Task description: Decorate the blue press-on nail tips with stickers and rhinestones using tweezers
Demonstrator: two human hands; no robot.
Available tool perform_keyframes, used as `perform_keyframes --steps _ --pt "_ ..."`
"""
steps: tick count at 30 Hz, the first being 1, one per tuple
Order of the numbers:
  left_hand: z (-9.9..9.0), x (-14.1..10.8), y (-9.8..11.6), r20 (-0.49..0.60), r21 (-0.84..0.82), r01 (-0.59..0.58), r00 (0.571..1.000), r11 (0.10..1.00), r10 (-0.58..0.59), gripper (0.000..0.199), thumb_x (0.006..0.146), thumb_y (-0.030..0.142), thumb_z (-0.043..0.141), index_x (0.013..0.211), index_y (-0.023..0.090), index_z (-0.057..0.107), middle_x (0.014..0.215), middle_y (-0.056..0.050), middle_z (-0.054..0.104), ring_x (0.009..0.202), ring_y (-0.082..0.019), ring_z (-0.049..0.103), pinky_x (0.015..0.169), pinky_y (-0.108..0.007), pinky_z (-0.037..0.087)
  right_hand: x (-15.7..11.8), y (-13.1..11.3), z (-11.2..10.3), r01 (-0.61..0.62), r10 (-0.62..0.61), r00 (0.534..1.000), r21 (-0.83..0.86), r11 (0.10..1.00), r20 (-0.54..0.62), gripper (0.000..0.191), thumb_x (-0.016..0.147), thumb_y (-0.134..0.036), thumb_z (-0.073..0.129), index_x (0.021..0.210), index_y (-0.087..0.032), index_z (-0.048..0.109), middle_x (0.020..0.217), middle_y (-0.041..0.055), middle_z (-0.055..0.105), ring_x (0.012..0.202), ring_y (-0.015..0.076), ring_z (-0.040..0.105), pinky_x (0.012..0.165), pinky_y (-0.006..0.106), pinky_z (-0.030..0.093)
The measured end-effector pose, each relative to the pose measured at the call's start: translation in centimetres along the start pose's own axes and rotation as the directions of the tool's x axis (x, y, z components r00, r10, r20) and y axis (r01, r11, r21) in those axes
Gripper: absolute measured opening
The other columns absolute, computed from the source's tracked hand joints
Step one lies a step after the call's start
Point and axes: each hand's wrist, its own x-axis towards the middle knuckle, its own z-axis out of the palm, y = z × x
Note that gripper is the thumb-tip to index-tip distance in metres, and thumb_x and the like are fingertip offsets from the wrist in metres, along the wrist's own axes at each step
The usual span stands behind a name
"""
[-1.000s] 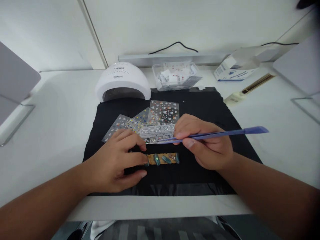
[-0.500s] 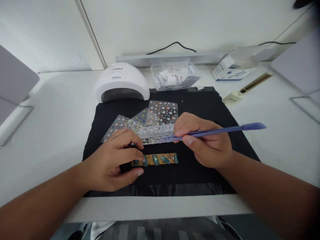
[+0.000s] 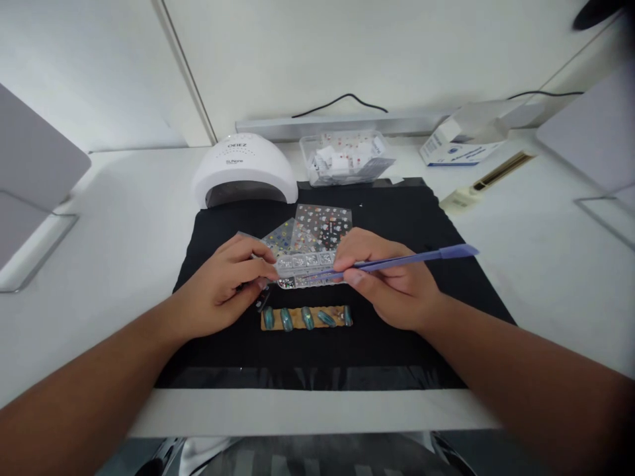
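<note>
Both hands pinch: my left hand [image 3: 225, 284] the clear case [image 3: 298, 262] at its left edge, my right hand [image 3: 391, 281] purple tweezers [image 3: 417, 258] above it. Bare black mat [image 3: 391, 347] fronts the nail strip [image 3: 297, 318].

A nail-art workspace — curing lamp [image 3: 247, 160], sticker sheets [image 3: 317, 219] and teal false nails [image 3: 286, 320] on a black mat [image 3: 397, 215].

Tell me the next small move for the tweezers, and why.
Probably ease the tweezers' tips down to one small gem in the case: the tips are over its compartments, and the left hand is at its left end, seemingly steadying it.
</note>
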Motion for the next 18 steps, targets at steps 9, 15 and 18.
perform_keyframes --steps 9,15,18 --pt "0.48 0.31 -0.04 0.060 -0.038 0.042 0.997 0.998 -0.039 0.027 0.088 0.006 0.050 0.109 0.017 0.063 0.110 -0.007 0.061 0.103 -0.018 0.056 0.091 -0.034 0.046 0.28 -0.05 0.32 0.018 -0.005 0.995 -0.124 0.992 0.101 0.007 0.090 -0.016 0.054 0.091 -0.016 0.061 0.078 0.0023 0.061 0.073 0.0140 0.058 0.069 0.031 0.047" --pt "0.62 0.31 -0.04 0.071 -0.043 0.098 0.993 0.994 -0.095 0.027 0.089 0.009 0.052 0.113 0.017 0.061 0.119 -0.008 0.063 0.113 -0.020 0.055 0.100 -0.036 0.045 0.41 0.15 0.50 -0.040 0.054 0.993 -0.126 0.991 0.108 0.008 0.091 -0.017 0.053 0.092 -0.016 0.061 0.080 0.0028 0.061 0.075 0.0145 0.059 0.070 0.031 0.048" --pt "0.73 0.33 -0.08 0.079 -0.057 0.099 0.992 0.993 -0.094 0.029 0.089 0.010 0.052 0.117 0.017 0.059 0.123 -0.008 0.062 0.118 -0.020 0.054 0.104 -0.037 0.043 0.46 0.22 0.51 -0.088 0.102 0.988 -0.120 0.989 0.120 0.008 0.090 -0.016 0.054 0.093 -0.017 0.061 0.081 0.0024 0.061 0.077 0.0143 0.060 0.071 0.030 0.049"
